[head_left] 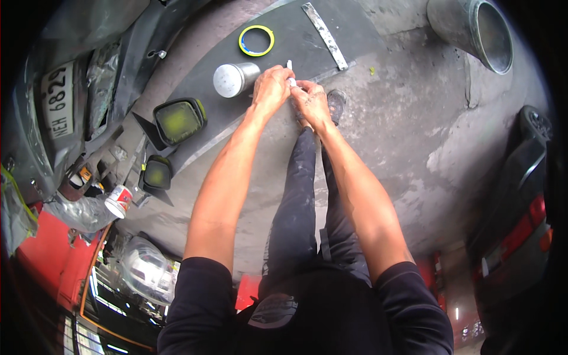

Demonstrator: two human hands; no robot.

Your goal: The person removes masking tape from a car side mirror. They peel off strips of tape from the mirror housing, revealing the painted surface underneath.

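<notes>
hands (271,90): pinching small white item (292,82) | partly covered, kind unclear

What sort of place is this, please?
Probably a vehicle body-repair workshop: a number plate on a vehicle at left, what look like two detached side mirrors, and a yellow roll, probably tape, on a dark panel.

One fisheye camera, the left of a side-by-side pair, is sitting on the person's head and facing steeply down. The dark-shirted torso (331,316) is filling the lower edge at close range, while the hands (273,89) are showing smaller, farther off, above centre. The wide view is also taking in the legs (299,189) and the floor (393,130), bending straight edges toward its dark rim.
</notes>
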